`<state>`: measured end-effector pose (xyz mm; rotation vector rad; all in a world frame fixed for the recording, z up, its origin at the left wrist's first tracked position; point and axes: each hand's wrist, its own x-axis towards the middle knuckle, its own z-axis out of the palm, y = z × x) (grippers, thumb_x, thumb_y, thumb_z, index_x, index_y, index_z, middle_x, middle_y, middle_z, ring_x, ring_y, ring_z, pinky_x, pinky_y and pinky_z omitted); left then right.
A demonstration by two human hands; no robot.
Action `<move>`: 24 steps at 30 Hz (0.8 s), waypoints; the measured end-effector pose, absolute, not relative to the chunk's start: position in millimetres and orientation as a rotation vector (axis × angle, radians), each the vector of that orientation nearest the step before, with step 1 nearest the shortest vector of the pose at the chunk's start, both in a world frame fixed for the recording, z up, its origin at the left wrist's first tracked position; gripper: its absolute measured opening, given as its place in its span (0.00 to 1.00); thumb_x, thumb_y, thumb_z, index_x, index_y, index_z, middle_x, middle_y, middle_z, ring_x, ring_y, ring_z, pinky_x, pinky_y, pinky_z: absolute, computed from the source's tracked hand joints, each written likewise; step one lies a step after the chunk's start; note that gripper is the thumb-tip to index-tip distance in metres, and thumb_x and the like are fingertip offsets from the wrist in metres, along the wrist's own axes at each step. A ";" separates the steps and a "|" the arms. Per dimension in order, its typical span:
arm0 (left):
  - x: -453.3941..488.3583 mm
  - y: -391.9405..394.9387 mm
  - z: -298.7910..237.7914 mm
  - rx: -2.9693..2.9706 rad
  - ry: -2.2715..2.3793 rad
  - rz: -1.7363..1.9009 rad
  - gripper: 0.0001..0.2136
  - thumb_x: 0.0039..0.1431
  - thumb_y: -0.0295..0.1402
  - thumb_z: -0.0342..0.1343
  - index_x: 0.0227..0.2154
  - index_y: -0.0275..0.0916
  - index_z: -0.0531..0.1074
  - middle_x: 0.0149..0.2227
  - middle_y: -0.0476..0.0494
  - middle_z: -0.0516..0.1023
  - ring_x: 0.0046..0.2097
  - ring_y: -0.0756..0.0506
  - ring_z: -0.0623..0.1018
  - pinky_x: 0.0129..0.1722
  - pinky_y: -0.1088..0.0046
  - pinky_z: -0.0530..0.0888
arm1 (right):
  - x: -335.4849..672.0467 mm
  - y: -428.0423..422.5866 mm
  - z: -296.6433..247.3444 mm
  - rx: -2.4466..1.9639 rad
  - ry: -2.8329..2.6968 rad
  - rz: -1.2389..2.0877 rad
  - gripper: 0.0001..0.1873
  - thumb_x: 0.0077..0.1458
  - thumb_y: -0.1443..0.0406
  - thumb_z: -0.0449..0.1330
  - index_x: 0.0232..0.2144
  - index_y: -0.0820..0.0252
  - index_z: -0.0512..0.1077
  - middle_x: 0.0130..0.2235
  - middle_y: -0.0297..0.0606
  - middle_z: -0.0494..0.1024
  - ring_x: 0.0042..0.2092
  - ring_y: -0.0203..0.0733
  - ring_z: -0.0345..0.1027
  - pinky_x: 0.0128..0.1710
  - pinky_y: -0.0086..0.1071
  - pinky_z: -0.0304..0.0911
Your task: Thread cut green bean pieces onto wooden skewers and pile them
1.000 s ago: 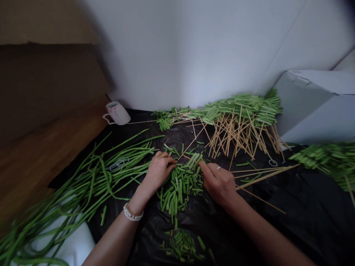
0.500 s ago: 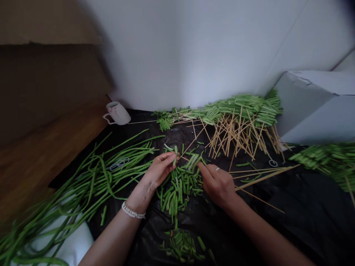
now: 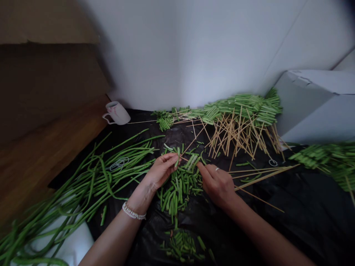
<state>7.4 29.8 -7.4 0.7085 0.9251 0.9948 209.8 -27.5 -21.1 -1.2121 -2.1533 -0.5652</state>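
Pinched between the thumb and fingers of my left hand (image 3: 163, 170) is a short cut piece of green bean (image 3: 178, 156), upright at the tip of a thin wooden skewer (image 3: 184, 159). My right hand (image 3: 217, 183), wearing a ring, is closed around the skewer's other end, mostly hidden by the fingers. Pale green bean pieces (image 3: 192, 162) lie side by side near its fingertips; whether they are all on the skewer I cannot tell. Below both hands spreads a loose pile of cut bean pieces (image 3: 177, 190).
Long uncut beans (image 3: 111, 177) stretch across the left. Skewered bean rows (image 3: 241, 107) are stacked at the back, their sticks (image 3: 230, 136) pointing forward. Bare skewers (image 3: 263, 173) lie right. A mug (image 3: 118, 112), a white box (image 3: 313, 107) and another bean stack (image 3: 330, 159) stand around.
My left hand has moved slightly right, bringing the bean piece closer to the skewer's tip. My right hand has hardly moved.
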 end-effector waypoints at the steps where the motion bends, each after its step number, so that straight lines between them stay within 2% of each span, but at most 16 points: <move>1: 7.6 29.8 -7.2 0.710 0.927 1.002 0.10 0.43 0.31 0.69 0.29 0.34 0.79 0.29 0.47 0.78 0.30 0.54 0.75 0.32 0.80 0.71 | 209.8 -27.6 -21.0 -1.209 -2.152 -0.566 0.18 0.55 0.75 0.49 0.46 0.68 0.71 0.27 0.34 0.70 0.28 0.34 0.58 0.27 0.32 0.52; 6: 8.6 29.7 -6.5 0.702 0.946 1.031 0.11 0.41 0.29 0.70 0.29 0.34 0.79 0.29 0.47 0.79 0.26 0.56 0.73 0.30 0.81 0.70 | 209.9 -26.9 -22.5 -1.229 -2.147 -0.575 0.18 0.55 0.75 0.49 0.46 0.67 0.71 0.27 0.34 0.70 0.29 0.34 0.58 0.27 0.31 0.52; 10: 8.8 29.2 -5.1 0.682 0.960 1.025 0.12 0.40 0.30 0.71 0.29 0.34 0.79 0.31 0.44 0.80 0.29 0.54 0.75 0.31 0.81 0.71 | 210.3 -26.4 -23.1 -1.246 -2.145 -0.574 0.17 0.55 0.75 0.49 0.45 0.66 0.71 0.27 0.34 0.70 0.28 0.34 0.58 0.27 0.31 0.51; 17: 7.5 29.9 -7.1 0.674 0.948 1.036 0.12 0.40 0.28 0.70 0.30 0.35 0.78 0.28 0.48 0.79 0.27 0.55 0.74 0.31 0.80 0.72 | 210.1 -27.7 -22.3 -1.206 -2.143 -0.561 0.18 0.55 0.76 0.49 0.46 0.67 0.71 0.27 0.34 0.70 0.29 0.34 0.59 0.28 0.31 0.52; 24: 8.3 29.7 -6.5 0.680 0.947 1.031 0.12 0.40 0.28 0.71 0.31 0.35 0.78 0.28 0.47 0.79 0.29 0.54 0.76 0.31 0.80 0.72 | 210.1 -27.0 -23.1 -1.243 -2.163 -0.573 0.18 0.55 0.75 0.49 0.46 0.66 0.71 0.27 0.34 0.69 0.29 0.34 0.58 0.27 0.31 0.52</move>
